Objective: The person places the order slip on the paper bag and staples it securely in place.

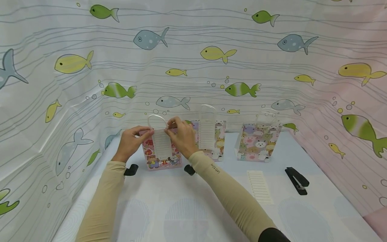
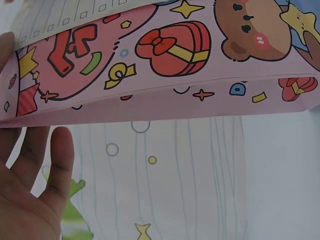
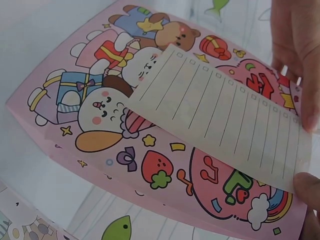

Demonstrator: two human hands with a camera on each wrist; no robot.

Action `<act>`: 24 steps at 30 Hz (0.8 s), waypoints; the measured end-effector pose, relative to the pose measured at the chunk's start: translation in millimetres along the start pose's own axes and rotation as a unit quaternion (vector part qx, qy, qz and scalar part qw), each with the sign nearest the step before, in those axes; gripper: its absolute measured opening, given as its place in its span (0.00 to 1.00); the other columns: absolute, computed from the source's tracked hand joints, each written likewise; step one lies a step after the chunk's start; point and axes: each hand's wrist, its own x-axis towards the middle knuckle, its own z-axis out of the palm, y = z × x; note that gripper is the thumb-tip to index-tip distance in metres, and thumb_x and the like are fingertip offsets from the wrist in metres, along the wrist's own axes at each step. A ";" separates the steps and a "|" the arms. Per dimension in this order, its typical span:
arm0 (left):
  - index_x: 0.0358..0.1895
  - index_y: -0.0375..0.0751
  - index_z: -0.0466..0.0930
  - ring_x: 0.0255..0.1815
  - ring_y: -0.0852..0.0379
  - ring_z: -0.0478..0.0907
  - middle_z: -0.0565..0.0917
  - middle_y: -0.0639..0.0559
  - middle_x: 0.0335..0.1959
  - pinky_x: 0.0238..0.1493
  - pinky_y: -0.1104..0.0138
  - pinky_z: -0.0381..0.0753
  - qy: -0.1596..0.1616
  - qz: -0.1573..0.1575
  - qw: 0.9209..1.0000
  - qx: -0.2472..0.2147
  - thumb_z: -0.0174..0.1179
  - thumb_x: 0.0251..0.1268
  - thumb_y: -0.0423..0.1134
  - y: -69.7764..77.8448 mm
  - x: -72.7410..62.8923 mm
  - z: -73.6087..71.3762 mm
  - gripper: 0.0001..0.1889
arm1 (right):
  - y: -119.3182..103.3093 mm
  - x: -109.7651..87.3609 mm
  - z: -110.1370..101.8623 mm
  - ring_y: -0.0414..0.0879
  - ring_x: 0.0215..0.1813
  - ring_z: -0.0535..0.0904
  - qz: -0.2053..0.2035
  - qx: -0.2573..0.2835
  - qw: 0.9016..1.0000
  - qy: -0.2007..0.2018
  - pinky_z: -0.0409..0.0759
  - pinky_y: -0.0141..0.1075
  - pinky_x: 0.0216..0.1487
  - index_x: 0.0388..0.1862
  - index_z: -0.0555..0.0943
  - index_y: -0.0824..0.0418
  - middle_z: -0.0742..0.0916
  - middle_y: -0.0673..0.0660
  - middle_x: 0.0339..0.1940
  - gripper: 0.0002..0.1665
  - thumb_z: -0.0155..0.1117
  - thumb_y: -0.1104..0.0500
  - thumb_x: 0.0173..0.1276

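A pink gift bag [image 1: 164,164] with cartoon animals and a clear loop handle stands on the table at centre left. Against its front lies a lined checklist slip [image 1: 162,145], whose checkbox rows show in the right wrist view. My left hand [image 1: 128,143] pinches the slip and the bag's rim at the upper left corner. At the upper right corner my right hand [image 1: 183,137] pinches them between thumb and finger. The bag's bottom edge looks tilted in the right wrist view. Part of the bag's right side is hidden behind my right hand.
A second bag with animal faces [image 1: 219,136] bears another lined slip [image 1: 206,134], just behind my right hand. Farther right stands a similar bag [image 1: 258,143]. A loose lined slip [image 1: 260,187] and a black stapler [image 1: 297,181] lie at the table's right.
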 end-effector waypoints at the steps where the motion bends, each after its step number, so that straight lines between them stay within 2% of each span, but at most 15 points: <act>1: 0.50 0.46 0.89 0.42 0.55 0.77 0.89 0.51 0.45 0.42 0.63 0.75 -0.001 0.001 1.000 -0.002 0.70 0.67 0.47 0.1 0.0 -0.1 0.13 | 0.0 0.0 0.2 0.39 0.48 0.82 0.000 -0.001 1.000 0.001 0.70 0.42 0.56 0.48 0.79 0.51 0.90 0.46 0.43 0.15 0.74 0.51 0.68; 17: 0.47 0.46 0.90 0.37 0.56 0.76 0.89 0.53 0.43 0.40 0.65 0.73 0.016 0.005 1.000 -0.009 0.69 0.67 0.46 -2.5 1.2 3.9 0.11 | 0.0 1.3 -0.6 0.40 0.48 0.82 0.008 0.000 1.000 -0.009 0.70 0.42 0.58 0.49 0.79 0.52 0.89 0.45 0.44 0.16 0.74 0.51 0.68; 24: 0.47 0.47 0.90 0.38 0.57 0.78 0.89 0.53 0.43 0.43 0.60 0.74 0.007 0.006 1.000 -0.021 0.69 0.68 0.45 -1.5 1.3 2.9 0.10 | 0.9 1.3 -9.2 0.42 0.51 0.82 0.007 0.010 1.000 -0.025 0.72 0.42 0.59 0.52 0.80 0.52 0.89 0.46 0.48 0.16 0.73 0.53 0.69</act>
